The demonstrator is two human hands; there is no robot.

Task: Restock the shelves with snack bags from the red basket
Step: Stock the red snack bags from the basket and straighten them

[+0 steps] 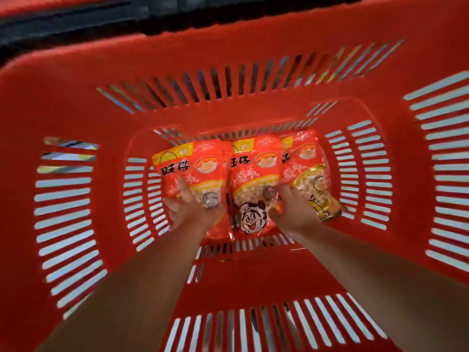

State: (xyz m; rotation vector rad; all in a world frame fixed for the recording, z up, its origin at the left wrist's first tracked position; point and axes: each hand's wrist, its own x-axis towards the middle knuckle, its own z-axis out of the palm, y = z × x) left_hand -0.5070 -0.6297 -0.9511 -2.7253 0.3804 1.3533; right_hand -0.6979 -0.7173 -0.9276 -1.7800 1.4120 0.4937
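Three red and yellow snack bags lie side by side on the floor of the red basket: a left bag, a middle bag and a right bag. Both my arms reach down into the basket. My left hand lies on the lower part of the left bag with its fingers stretched out. My right hand sits where the middle and right bags meet. Its fingers are curled and its thumb pinches crumpled foil there. I cannot tell which of the two bags that foil belongs to.
The basket's slatted red walls rise steeply on all sides around my hands. A dark, blurred band, perhaps a handle or shelf edge, runs past the far rim. Pale floor shows through the slats.
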